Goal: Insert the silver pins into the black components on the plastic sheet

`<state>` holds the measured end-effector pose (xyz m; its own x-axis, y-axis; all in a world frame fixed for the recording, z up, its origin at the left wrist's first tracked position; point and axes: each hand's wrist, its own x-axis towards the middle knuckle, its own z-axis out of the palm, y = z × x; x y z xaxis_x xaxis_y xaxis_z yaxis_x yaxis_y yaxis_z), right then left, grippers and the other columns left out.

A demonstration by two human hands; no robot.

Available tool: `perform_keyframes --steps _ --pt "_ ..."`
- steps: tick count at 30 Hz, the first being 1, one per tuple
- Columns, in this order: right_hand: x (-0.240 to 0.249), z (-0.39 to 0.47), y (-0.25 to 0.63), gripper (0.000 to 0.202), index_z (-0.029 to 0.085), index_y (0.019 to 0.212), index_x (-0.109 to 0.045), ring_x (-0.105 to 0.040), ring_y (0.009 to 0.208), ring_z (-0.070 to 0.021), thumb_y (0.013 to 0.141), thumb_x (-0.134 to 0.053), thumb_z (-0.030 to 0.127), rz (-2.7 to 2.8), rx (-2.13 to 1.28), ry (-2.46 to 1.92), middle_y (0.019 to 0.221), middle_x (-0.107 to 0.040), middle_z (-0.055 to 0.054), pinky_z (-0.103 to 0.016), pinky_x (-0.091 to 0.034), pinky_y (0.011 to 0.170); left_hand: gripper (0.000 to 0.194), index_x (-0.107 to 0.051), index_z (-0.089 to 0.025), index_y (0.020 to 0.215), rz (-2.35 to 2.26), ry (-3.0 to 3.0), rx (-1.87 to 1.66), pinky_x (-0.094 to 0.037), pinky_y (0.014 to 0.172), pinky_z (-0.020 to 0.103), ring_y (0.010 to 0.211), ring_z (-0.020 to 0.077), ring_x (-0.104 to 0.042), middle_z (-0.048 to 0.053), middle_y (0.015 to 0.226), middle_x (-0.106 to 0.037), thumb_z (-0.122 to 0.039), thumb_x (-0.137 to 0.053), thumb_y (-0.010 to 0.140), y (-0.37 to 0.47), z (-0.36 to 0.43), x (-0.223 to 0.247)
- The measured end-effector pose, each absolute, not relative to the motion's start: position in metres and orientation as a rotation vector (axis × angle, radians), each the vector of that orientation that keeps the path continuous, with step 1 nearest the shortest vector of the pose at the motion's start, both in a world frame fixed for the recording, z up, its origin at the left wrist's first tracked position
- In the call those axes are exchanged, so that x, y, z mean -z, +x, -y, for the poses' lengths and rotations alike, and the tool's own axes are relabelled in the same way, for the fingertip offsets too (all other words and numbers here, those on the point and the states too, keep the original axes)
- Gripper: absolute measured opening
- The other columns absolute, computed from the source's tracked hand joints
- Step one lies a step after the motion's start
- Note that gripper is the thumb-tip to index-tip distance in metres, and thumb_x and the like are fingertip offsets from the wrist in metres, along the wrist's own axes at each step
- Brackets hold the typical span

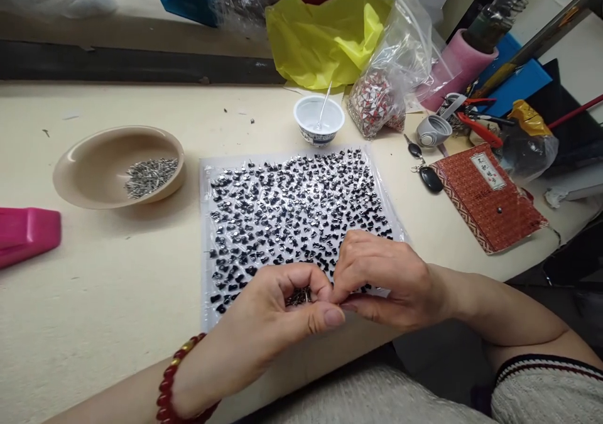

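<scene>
My left hand [282, 317], with a red bead bracelet [167, 386] at the wrist, is curled around a small bunch of metal pins [298, 296]. The fingertips of my right hand [381, 279] are pinched together and meet the left fingertips; what they hold is hidden. Both hands are over the near edge of a clear-covered sheet [205, 223] that carries rows of small black pieces [282, 210], many with shiny metal parts. To the left, a tan bowl [89, 166] holds a heap of similar metal pins [151, 177].
Behind the sheet stand a white cup [311, 119] with a thin stick and a bag of red and white pieces [377, 100]. A red booklet [494, 204] and black key fob [430, 179] lie right. A pink object [28, 235] is at far left.
</scene>
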<state>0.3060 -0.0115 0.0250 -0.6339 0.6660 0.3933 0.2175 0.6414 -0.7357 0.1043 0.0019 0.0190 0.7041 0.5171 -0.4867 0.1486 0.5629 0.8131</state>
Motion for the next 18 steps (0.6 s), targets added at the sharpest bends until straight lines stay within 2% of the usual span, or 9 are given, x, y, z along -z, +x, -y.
perform_keyframes --steps 5,9,11,15,18 --pt "-0.021 0.011 0.305 0.008 0.013 0.091 -0.057 -0.057 0.077 -0.0102 0.091 -0.053 0.019 2.155 -0.863 -0.646 0.078 -0.064 -0.005 -0.027 -0.048 0.078 0.026 -0.057 -0.017 0.067 -0.769 0.979 -0.295 -0.025 0.056 0.022 0.062 0.0109 -0.035 -0.003 0.064 -0.048 -0.036 -0.071 0.076 0.103 -0.002 -0.015" --pt "-0.024 0.014 0.300 0.006 0.015 0.088 -0.057 -0.056 0.073 -0.0101 0.090 -0.052 0.017 2.150 -0.820 -0.651 0.075 -0.064 -0.003 -0.027 -0.048 0.074 0.028 -0.056 -0.017 0.067 -0.712 0.937 -0.277 -0.025 0.056 0.022 0.062 0.0104 -0.033 -0.004 0.063 -0.046 -0.037 -0.074 0.074 0.104 0.000 -0.014" --pt "-0.026 0.011 0.303 0.004 0.015 0.086 -0.056 -0.055 0.071 -0.0100 0.088 -0.053 0.014 2.130 -0.771 -0.710 0.074 -0.063 -0.003 -0.028 -0.048 0.072 0.027 -0.059 -0.017 0.073 -0.692 0.904 -0.282 -0.026 0.056 0.022 0.063 0.0102 -0.034 -0.003 0.066 -0.046 -0.041 -0.071 0.078 0.104 0.001 -0.015" --pt "-0.026 -0.009 0.334 0.010 0.017 0.077 -0.055 -0.053 0.067 -0.0113 0.083 -0.054 0.009 2.052 -0.300 -1.072 0.068 -0.060 -0.001 -0.027 -0.045 0.065 0.028 -0.064 -0.020 0.093 -0.754 0.775 -0.347 -0.023 0.052 0.023 0.059 0.0100 -0.028 -0.002 0.070 -0.040 -0.043 -0.048 0.093 0.102 -0.001 -0.019" --pt "-0.019 -0.025 0.366 0.009 0.017 0.075 -0.057 -0.053 0.069 -0.0149 0.083 -0.055 0.013 2.145 0.056 -1.538 0.070 -0.060 -0.003 -0.031 -0.042 0.067 0.024 -0.062 -0.022 0.102 -0.791 0.732 -0.416 -0.020 0.050 0.023 0.057 0.0095 -0.023 -0.004 0.068 -0.038 -0.039 -0.048 0.094 0.100 -0.005 -0.020"
